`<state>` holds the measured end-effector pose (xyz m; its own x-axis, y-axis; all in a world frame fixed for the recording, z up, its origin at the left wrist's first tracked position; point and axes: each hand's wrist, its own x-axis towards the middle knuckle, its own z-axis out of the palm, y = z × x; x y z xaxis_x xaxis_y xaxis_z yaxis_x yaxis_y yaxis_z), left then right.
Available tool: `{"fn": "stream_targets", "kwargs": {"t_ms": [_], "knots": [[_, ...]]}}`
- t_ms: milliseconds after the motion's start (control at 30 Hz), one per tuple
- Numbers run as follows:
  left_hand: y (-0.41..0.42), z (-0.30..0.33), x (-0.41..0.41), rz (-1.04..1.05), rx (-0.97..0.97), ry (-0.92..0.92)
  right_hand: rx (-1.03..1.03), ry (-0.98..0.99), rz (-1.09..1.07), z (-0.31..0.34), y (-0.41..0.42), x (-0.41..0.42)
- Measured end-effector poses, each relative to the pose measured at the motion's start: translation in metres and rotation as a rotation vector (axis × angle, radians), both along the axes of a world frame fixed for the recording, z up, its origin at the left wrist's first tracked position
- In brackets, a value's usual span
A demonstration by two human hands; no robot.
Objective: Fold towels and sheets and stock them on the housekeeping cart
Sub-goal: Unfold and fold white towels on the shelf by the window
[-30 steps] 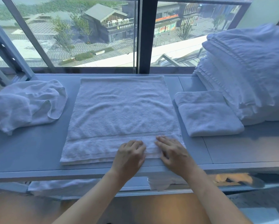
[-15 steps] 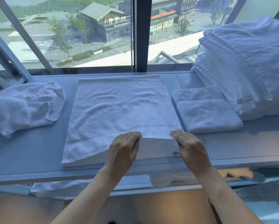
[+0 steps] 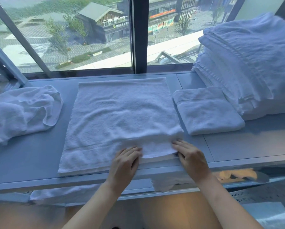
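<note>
A white towel (image 3: pixel 122 116) lies spread flat on the grey-blue cart top (image 3: pixel 31 156), in the middle. Its near right part is lifted into a small fold at the front edge. My left hand (image 3: pixel 125 162) and my right hand (image 3: pixel 190 156) each pinch one side of that raised flap, fingers curled over the cloth. A small folded towel (image 3: pixel 206 111) lies just right of the spread one. Behind it rises a tall stack of folded white linens (image 3: pixel 247 63). A crumpled white towel (image 3: pixel 22 111) sits at the left.
A window with a dark upright frame (image 3: pixel 140 35) runs along the back of the cart top. A lower shelf (image 3: pixel 171 190) under the front edge holds more white cloth (image 3: pixel 62 194). Bare cart surface shows at the front right (image 3: pixel 245 146).
Both hands went from pressing flat on the towel's near edge to gripping it. They have spread apart and lifted the near right part upward and away from me.
</note>
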<state>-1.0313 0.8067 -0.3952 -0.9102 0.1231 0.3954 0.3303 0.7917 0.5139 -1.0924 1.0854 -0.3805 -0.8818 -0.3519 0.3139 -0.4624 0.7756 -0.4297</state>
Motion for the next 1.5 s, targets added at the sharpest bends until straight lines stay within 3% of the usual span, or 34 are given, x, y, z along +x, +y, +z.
{"fn": "stream_targets", "kwargs": {"t_ms": [100, 233, 433, 733, 867, 967, 1067, 1133, 1367, 1500], "knots": [[0.006, 0.015, -0.023, 0.070, 0.077, -0.028, 0.002, 0.000, -0.042, 0.018, -0.007, -0.027], [0.003, 0.033, -0.022, 0.129, 0.210, 0.045, -0.073, 0.149, -0.106, 0.036, -0.001, -0.024], [-0.006, -0.002, 0.025, -0.041, 0.031, -0.048, -0.015, 0.072, 0.014, -0.002, 0.006, 0.051], [-0.006, -0.001, 0.035, -0.124, -0.091, 0.091, 0.080, 0.204, -0.069, -0.006, 0.020, 0.044], [-0.003, 0.006, 0.038, -0.137, -0.002, 0.040, 0.010, 0.036, 0.027, 0.015, -0.027, 0.034], [-0.020, 0.013, 0.020, -0.040, -0.027, 0.039, 0.187, -0.176, 0.121, 0.028, -0.073, 0.014], [-0.058, 0.011, 0.003, 0.216, -0.238, -0.217, 0.386, -0.278, 0.162, 0.022, -0.103, -0.007], [-0.083, 0.002, 0.004, 0.267, -0.303, -0.364, 0.427, -0.328, 0.160, 0.012, -0.101, -0.019], [-0.105, 0.006, 0.023, 0.226, -0.350, -0.435, 0.384, -0.303, 0.003, -0.003, -0.036, -0.057], [-0.092, 0.022, 0.018, 0.294, -0.269, -0.261, 0.385, -0.235, -0.118, -0.003, -0.056, -0.051]]}}
